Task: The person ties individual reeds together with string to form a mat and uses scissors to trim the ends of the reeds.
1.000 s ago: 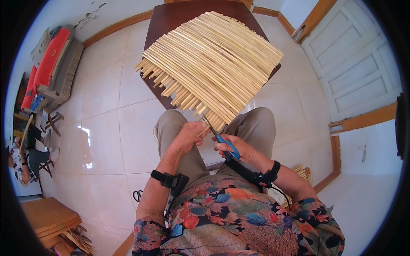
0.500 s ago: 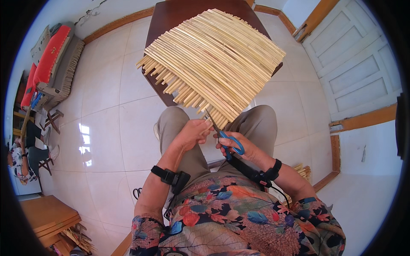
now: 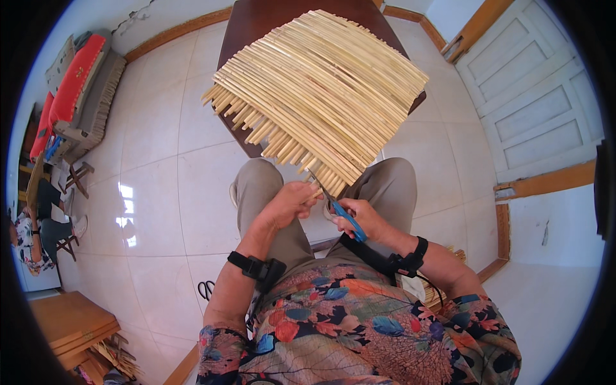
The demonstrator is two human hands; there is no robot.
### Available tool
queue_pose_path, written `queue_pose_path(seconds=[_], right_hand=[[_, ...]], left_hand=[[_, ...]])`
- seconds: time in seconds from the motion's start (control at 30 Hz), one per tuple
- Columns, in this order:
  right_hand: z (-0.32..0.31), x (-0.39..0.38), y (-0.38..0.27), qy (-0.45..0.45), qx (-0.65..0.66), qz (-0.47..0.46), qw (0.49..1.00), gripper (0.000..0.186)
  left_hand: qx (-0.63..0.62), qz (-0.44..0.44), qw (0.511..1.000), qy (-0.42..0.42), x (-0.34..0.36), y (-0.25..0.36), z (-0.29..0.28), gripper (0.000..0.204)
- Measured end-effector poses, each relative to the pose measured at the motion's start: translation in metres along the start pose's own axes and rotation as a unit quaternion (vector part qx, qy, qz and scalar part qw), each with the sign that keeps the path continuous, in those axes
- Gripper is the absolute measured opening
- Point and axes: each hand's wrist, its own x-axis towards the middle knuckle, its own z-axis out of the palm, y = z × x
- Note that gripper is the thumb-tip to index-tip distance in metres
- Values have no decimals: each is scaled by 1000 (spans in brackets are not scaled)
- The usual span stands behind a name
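Observation:
A broad mat of pale straw-coloured sticks [image 3: 317, 90] lies on a dark reddish-brown table [image 3: 250, 16], its uneven ends jutting toward me over the near left edge. My left hand [image 3: 295, 202] is closed on the ends of some sticks at the mat's near corner. Just right of it, my right hand [image 3: 351, 215] grips blue-handled scissors [image 3: 356, 228], whose blades reach up to the stick ends beside my left fingertips. Whether the blades touch a stick is too small to tell. My knees are under the mat's near corner.
A red-covered sofa [image 3: 77, 80] and another person [image 3: 32, 237] are at the left. A wooden piece of furniture [image 3: 70, 314] stands lower left. Black scissors [image 3: 205, 290] lie on the floor by my left arm. Stick bundles [image 3: 452, 256] are behind my right arm, near a white door [image 3: 539, 90].
The scissor handles have turned in my right hand and look closer together. My left hand stays at the stick ends with slight movement. The mat sits slightly higher in the picture.

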Motion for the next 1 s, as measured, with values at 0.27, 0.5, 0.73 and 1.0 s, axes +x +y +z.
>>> queue_pose_path(seconds=[0.27, 0.5, 0.73, 1.0], right_hand=[[-1, 11, 5, -51, 127, 13, 990, 44], [-1, 21, 0, -58, 104, 29, 992, 50], [-4, 19, 7, -34, 79, 13, 996, 45], [-11, 9, 1, -81, 131, 25, 988, 52]], left_hand=[[-29, 3, 1000, 6, 3, -1, -2, 32], [-3, -8, 1000, 5, 1, 3, 2, 33], [-40, 11, 999, -2, 5, -5, -3, 32], [-26, -35, 999, -10, 4, 4, -6, 32]])
